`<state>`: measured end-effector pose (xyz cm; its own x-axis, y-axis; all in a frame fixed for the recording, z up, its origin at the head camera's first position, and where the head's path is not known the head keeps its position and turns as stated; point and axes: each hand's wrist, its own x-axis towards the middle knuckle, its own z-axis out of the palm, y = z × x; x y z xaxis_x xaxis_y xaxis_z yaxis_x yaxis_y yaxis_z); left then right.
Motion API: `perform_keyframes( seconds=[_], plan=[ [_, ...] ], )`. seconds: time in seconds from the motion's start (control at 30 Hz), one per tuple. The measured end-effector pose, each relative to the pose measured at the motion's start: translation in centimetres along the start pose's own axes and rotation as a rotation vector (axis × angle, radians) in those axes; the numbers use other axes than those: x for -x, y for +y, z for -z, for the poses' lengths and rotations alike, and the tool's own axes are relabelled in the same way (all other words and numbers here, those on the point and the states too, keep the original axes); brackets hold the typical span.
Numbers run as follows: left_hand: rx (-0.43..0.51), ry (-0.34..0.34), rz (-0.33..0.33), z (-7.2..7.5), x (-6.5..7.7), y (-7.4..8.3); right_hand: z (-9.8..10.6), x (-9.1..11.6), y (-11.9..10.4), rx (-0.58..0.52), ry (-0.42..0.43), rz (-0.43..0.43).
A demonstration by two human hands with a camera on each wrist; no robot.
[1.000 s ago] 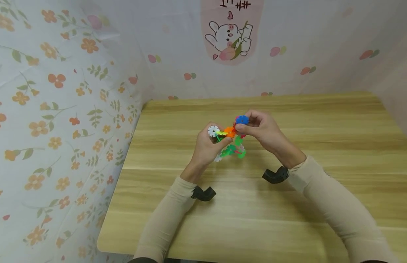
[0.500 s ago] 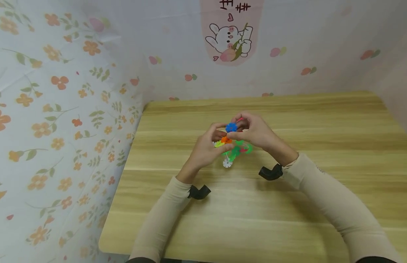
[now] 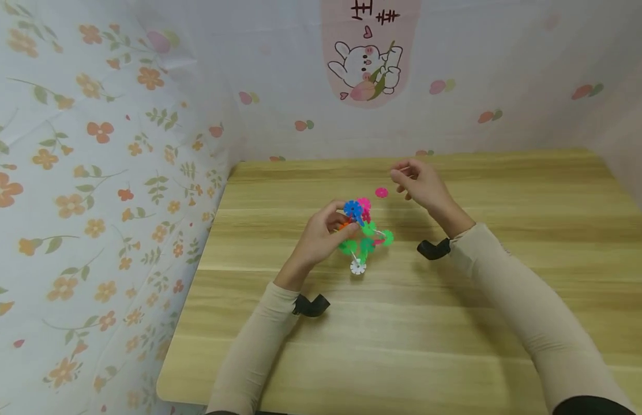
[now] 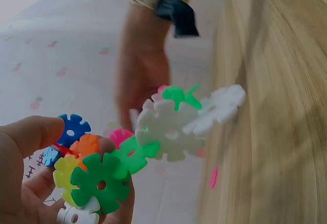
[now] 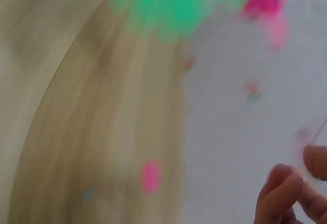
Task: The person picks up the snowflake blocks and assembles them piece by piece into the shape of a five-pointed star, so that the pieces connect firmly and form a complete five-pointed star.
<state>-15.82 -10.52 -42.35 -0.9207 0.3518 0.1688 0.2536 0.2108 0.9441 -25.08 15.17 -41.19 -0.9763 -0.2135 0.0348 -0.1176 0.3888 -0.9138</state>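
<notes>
My left hand (image 3: 321, 233) holds a linked cluster of notched plastic snowflake discs above the table. A blue disc (image 3: 353, 209) sits at its top beside a pink one (image 3: 364, 204); a white disc (image 3: 357, 267) hangs lowest. In the left wrist view, the thumb touches the blue disc (image 4: 73, 128), and a green disc (image 4: 100, 183) lies in front of the fingers. My right hand (image 3: 421, 183) is off to the right of the cluster, its fingers loosely bent, with nothing visible between them. Near it, on the table, lies a loose pink disc (image 3: 381, 192).
The wood-grain table (image 3: 404, 346) runs up to a printed curtain (image 3: 279, 69) at the back, with a floral curtain (image 3: 92, 230) on the left. A tiny blurred blue spot (image 5: 88, 194) shows on the table in the right wrist view.
My right hand has let go of the cluster and moved right and away, uncovering the loose pink disc. The left hand still holds the cluster, whose blue disc now stands near its fingers.
</notes>
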Motion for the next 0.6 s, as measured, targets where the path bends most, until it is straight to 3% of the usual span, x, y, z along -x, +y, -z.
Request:
perform_keyframes(
  seconds=[0.2,0.33,0.5,0.6],
  plan=[
    [0.282,-0.067,0.081,0.5,0.2,-0.4,-0.3,-3.2,4.8,-0.053,-0.089,-0.23],
    [0.416,-0.058,0.129,0.6,0.2,-0.9,-1.3,-4.8,6.5,-0.004,-0.174,-0.281],
    [0.445,-0.033,0.135,0.6,0.3,-1.1,-2.0,-5.9,7.2,0.16,-0.199,-0.278],
    [0.431,-0.018,0.133,0.8,0.3,-1.0,-2.3,-6.4,7.1,0.2,-0.184,-0.263]
  ],
)
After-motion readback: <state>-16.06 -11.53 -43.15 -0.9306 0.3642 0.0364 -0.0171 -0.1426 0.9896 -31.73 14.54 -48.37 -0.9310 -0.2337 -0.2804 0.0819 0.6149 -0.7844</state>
